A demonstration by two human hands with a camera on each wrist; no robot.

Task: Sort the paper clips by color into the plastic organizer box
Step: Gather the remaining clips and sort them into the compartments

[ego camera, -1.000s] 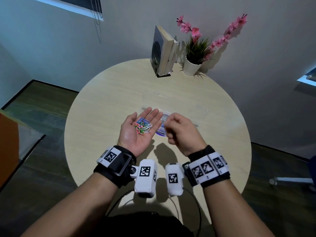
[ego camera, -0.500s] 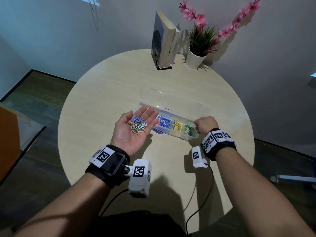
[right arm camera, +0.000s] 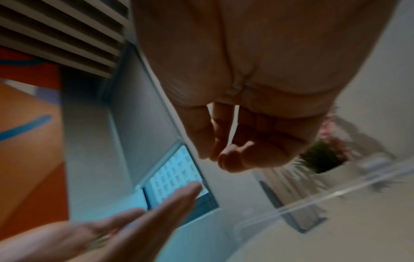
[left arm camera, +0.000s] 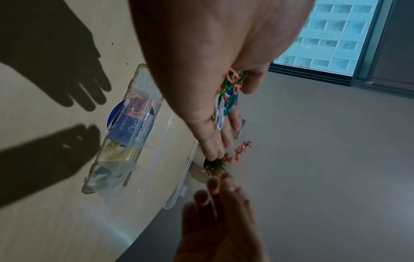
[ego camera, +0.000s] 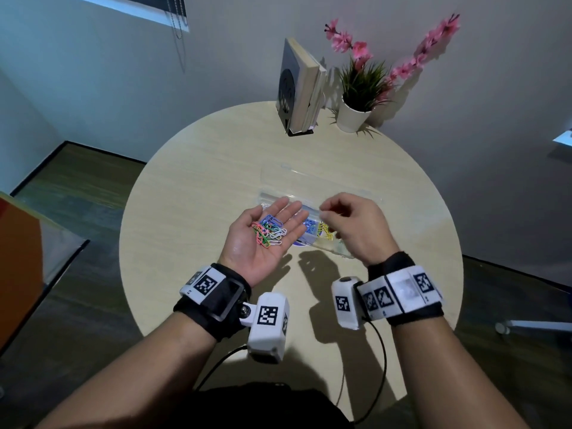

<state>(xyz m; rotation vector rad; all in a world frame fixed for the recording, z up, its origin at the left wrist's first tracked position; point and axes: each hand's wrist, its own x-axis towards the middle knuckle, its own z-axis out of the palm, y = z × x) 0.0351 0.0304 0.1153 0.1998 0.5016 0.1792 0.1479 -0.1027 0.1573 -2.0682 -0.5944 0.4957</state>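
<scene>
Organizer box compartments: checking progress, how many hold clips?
5, in one row of the organizer box: white, pink, blue, yellow, green clips. The left hand partly covers the white end.

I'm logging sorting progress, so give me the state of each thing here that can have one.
organizer box: lid open, lying on the table, compartments partly filled by color.
loose paper clips: mixed colors, heaped in the left palm.
left hand: palm up, fingers straight.
right hand: above the box, fingers curled; whether its grip holds a clip, cannot tell.
books: upright.

Bare forearms, black wrist straps (ego camera: 213, 305) with white square-code tags, white boxy wrist cameras (ego camera: 268, 326) bearing black markers, thin black cables (ego camera: 382, 360) trailing near.
</scene>
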